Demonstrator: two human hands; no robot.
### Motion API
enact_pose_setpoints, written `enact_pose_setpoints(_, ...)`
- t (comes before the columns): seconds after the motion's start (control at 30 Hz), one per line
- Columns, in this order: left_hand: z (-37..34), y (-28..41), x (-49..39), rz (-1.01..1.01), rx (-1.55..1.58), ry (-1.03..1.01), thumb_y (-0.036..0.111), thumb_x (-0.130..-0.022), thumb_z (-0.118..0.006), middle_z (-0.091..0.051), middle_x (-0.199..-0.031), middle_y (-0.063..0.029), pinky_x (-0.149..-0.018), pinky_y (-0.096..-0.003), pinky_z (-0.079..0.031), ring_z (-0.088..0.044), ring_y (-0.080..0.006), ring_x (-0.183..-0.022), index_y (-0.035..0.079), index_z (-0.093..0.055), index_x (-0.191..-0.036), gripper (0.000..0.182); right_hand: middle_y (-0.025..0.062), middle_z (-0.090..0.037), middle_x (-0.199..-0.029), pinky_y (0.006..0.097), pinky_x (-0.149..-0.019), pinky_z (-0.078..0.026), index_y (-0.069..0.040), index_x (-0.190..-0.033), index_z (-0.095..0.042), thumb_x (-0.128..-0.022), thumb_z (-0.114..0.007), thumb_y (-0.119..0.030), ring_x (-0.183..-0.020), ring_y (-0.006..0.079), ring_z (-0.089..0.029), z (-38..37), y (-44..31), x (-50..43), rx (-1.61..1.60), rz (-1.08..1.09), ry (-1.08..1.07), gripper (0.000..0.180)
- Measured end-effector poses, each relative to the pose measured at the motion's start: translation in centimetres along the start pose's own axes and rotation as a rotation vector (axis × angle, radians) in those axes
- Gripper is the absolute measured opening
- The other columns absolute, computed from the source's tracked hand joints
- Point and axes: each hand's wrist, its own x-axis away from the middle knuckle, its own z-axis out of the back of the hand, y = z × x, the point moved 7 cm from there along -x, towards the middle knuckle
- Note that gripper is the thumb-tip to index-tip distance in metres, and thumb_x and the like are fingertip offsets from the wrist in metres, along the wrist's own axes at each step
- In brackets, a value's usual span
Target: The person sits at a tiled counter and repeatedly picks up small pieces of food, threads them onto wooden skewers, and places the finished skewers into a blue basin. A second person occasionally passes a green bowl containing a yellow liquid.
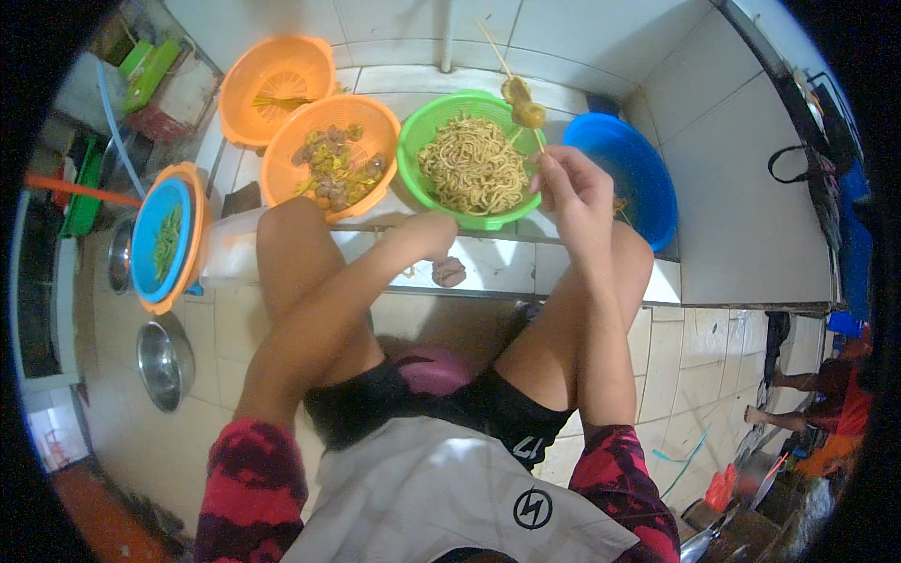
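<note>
My right hand (pixel 577 193) pinches the lower end of a thin bamboo skewer (pixel 495 48), which stands tilted over the green basket's right rim. Yellowish-brown food pieces (pixel 523 102) are threaded on the skewer's middle. My left hand (pixel 429 236) hangs in front of the green plastic basket (pixel 410 172), just above a small brown piece (pixel 449 271) on the tiled ledge; its fingers are mostly hidden, so its grip is unclear. Long, pale coiled strands of food (pixel 475 165) fill the green basket. To its left, an orange basket (pixel 281 158) holds brown and yellow food pieces (pixel 334 169).
Another orange basket (pixel 243 77) with thin sticks stands back left, a blue basin (pixel 651 176) at right. Far left, a light-blue basket (pixel 143 246) holds green vegetables. A metal bowl (pixel 165 366) is on the floor. At far right, a person's legs (pixel 788 421) show.
</note>
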Motion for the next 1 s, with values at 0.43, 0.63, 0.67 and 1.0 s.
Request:
enact_pose_setpoints(0.43,-0.8,8.0,8.8,0.194,0.173,0.797,0.007,-0.068,-0.071,-0.054,-0.094,-0.0147,-0.081,-0.0458,-0.044,-0.053,-0.0372,-0.092,0.003,-0.052,-0.096,0.033,0.0033,-0.06,-0.064,0.0235,-0.053,-0.041,0.004,-0.088,-0.063,-0.089,-0.052,-0.007,-0.059,0.0075,-0.054,1.0,-0.7,-0.1,-0.025,0.03,0.03,0.016)
enact_pose_setpoints(0.63,-3.2,7.4,6.7,0.009,0.173,0.832,0.001,-0.074,-0.058,-0.053,-0.088,-0.0209,-0.082,-0.0449,-0.04,-0.05,-0.038,-0.09,-0.001,-0.055,-0.086,0.013,0.0096,-0.066,-0.083,0.0288,-0.069,-0.051,0.002,-0.1,-0.063,-0.088,-0.055,-0.012,-0.076,0.0163,-0.064,1.6,1.9,-1.4,0.068,0.156,0.074,0.02)
enact_pose_setpoints(0.67,-4.0,6.5,6.1,-0.004,0.392,0.781,-0.001,-0.073,-0.056,-0.052,-0.087,-0.0211,-0.083,-0.0435,-0.04,-0.049,-0.0381,-0.088,-0.002,-0.054,-0.085,0.013,0.0116,-0.067,-0.086,0.0321,-0.071,-0.051,0.003,-0.098,-0.063,-0.085,-0.058,-0.012,-0.079,0.0183,-0.064,1.9,1.9,-1.4,0.217,0.223,0.123,0.021)
enact_pose_setpoints(1.0,3.9,2.1,7.4,-0.037,1.337,0.56,0.035,-0.088,-0.056,-0.051,-0.12,-0.0126,-0.085,-0.0341,-0.046,-0.053,-0.0242,-0.106,0.001,-0.043,-0.124,0.052,0.0094,-0.058,-0.06,0.031,-0.046,-0.046,0.003,-0.072,-0.057,-0.079,-0.051,-0.002,-0.046,0.015,-0.057,1.3,0.8,0.0,-0.294,0.239,0.212,0.011)
